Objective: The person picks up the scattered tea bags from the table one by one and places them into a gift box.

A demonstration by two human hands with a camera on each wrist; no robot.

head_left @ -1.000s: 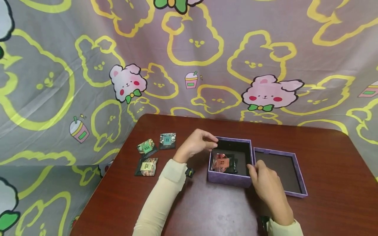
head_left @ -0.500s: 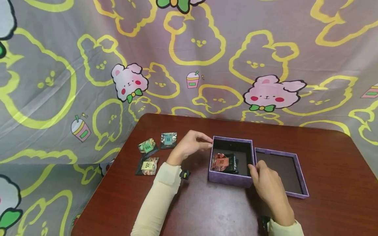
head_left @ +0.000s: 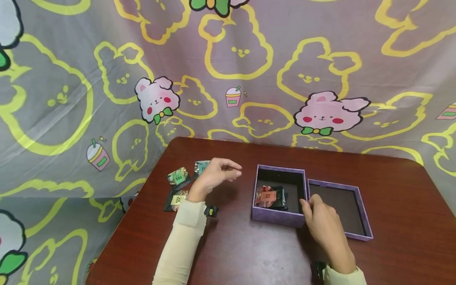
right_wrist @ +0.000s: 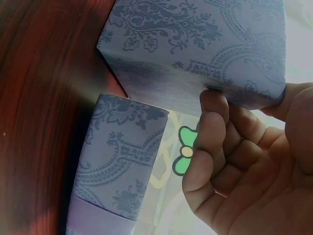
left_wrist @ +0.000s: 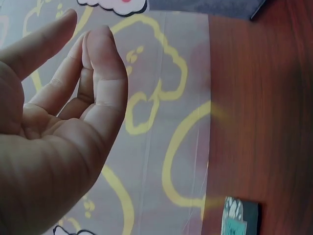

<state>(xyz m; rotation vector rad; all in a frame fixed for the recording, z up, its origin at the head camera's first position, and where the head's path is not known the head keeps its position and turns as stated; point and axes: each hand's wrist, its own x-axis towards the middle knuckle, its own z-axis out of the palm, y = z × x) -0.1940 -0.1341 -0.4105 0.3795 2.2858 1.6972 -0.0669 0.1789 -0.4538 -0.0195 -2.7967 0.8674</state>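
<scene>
In the head view my left hand (head_left: 217, 173) hovers left of the purple box, holding nothing, with its fingers relaxed and slightly bent. It partly covers a packet with a teal label (head_left: 201, 166), which also shows in the left wrist view as a teal-labelled packet (left_wrist: 237, 223). My right hand (head_left: 322, 221) grips the box (head_left: 278, 218) at its near right corner, thumb over the rim and fingers against the outer wall. The right wrist view shows those fingers (right_wrist: 215, 105) at the patterned box side (right_wrist: 195, 44). Inside lies a red-labelled packet (head_left: 267, 196) overlapping darker ones.
A green-labelled packet (head_left: 178, 178) and a yellow-labelled packet (head_left: 177, 201) lie at the left of the brown table (head_left: 249, 253). The purple lid (head_left: 342, 206) lies hollow side up, right beside the box. A printed curtain (head_left: 246, 59) hangs behind the table.
My left hand has drawn away from the box's left rim and moved left toward the loose packets. The right hand has stayed on the box corner.
</scene>
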